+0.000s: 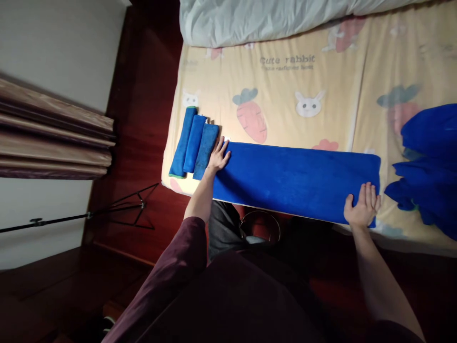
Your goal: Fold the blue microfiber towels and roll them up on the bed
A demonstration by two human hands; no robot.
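A long blue towel (293,178) lies flat as a strip along the near edge of the bed. My left hand (218,156) rests on its left end, fingers spread, and my right hand (362,206) lies flat on its right end near the corner. Just left of my left hand, several towels sit side by side in narrow bundles: a greyish-blue one (206,152), a bright blue one (194,144) and a green-edged one (183,143). To the right of my right hand is a crumpled heap of blue cloth (430,171).
The bed has a yellow sheet (278,105) printed with rabbits and carrots. A pale quilt (250,21) lies along its far side. On the left, a black tripod stand (117,208) reaches over the dark red floor (139,95), near a gathered curtain (53,131).
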